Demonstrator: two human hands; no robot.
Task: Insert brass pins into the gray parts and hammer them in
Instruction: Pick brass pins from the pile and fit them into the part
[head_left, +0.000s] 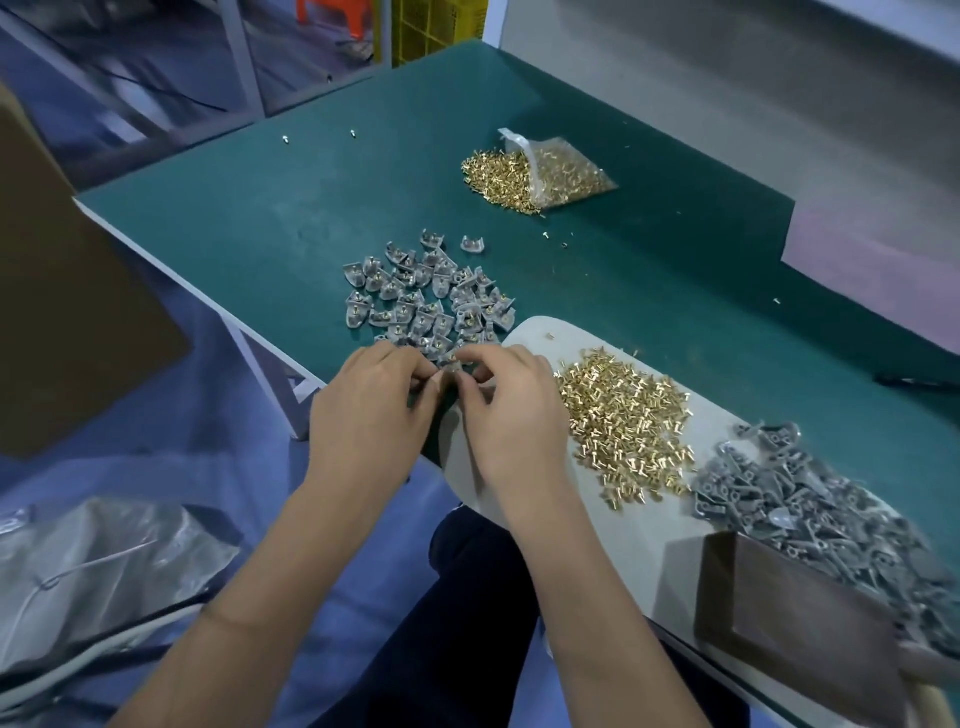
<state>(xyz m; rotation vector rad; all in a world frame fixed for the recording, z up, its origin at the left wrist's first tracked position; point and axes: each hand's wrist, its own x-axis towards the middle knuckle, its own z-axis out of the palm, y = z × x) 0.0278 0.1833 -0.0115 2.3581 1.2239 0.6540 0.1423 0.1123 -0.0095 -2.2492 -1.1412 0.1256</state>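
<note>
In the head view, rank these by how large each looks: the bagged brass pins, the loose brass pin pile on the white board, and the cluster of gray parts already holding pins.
1-2. cluster of gray parts and loose brass pin pile: alike, the pile nearer
3. bagged brass pins, farthest away

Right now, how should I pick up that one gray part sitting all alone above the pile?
Pinch the lone gray part across its two curved outer sides, coming straight down from above. It lies apart from the gray pile with bare green table all round it, so fingers probably fit on both sides without bumping the others.
</note>
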